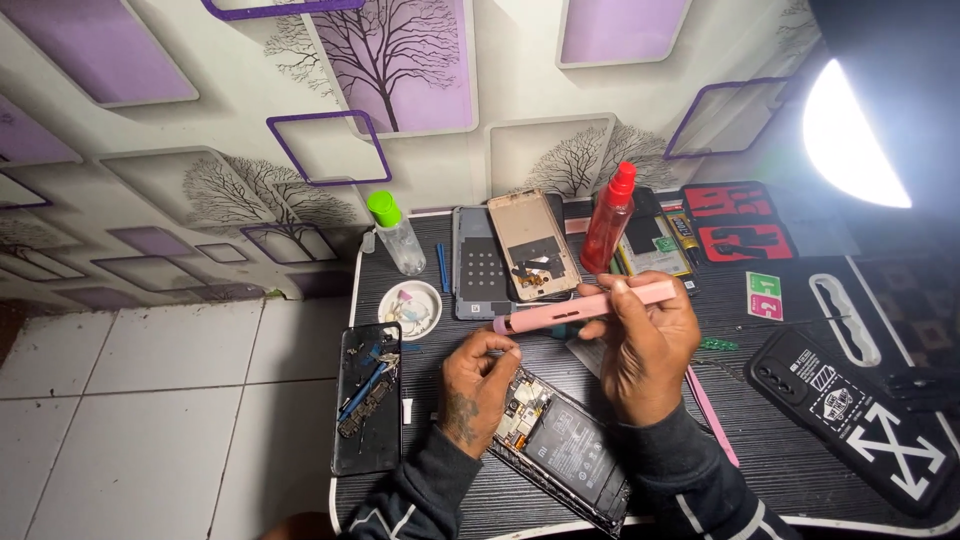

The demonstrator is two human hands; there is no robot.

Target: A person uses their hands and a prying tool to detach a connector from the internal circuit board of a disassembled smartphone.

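— What is hidden of the opened black phone with its bare battery [565, 450]?

— Its lower end lies under the right hand [645, 345]; the near corner is cut by the bottom edge.

— And the small white round dish [410, 308] left of it?

— Its contents are too small to tell.

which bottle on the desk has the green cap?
The clear bottle at the desk's back left, beside the small white dish. The other bottle, further right, is red with a red cap.
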